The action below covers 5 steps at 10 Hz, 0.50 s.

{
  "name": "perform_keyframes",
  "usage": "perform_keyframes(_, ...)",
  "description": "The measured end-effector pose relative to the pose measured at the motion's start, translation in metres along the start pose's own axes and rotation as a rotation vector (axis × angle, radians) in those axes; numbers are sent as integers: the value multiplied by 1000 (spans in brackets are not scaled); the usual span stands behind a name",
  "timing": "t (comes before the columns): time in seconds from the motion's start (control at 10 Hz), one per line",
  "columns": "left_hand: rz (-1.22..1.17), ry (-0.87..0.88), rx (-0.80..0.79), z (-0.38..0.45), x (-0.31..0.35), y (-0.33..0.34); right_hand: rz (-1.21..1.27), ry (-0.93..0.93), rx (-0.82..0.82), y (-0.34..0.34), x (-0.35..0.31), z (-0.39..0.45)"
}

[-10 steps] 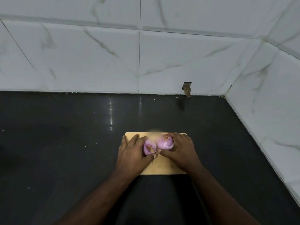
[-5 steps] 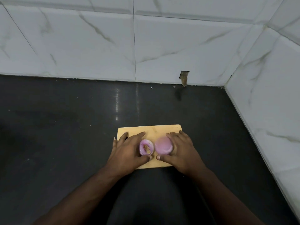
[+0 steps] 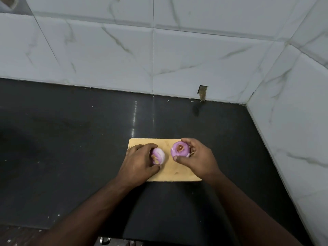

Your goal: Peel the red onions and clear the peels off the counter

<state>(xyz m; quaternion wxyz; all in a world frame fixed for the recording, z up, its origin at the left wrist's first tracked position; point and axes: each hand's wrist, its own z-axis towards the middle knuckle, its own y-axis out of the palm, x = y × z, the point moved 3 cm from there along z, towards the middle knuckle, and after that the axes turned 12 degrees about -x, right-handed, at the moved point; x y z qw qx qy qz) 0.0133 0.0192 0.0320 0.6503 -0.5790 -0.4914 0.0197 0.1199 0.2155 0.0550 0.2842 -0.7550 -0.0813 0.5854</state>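
Wooden cutting board (image 3: 184, 173) lies on black counter (image 3: 71, 148), walls well behind and right; left hand (image 3: 140, 160) curls round left onion (image 3: 158, 156); right hand (image 3: 197, 157) pinches right onion (image 3: 179, 149); onions apart.

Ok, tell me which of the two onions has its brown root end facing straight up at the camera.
The onion in the right hand: the darker purple onion, root end up. The paler onion, in the left hand, has its end turned sideways.
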Motion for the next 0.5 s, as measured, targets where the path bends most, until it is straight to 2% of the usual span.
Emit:
perform_keyframes(0.2,100,-12,-56,6,8,4,-247,-50,-48,10,5,6)
perform_keyframes(0.5,97,-4,-132,3,14,-1,-214,5,-186,-4,5,-2)
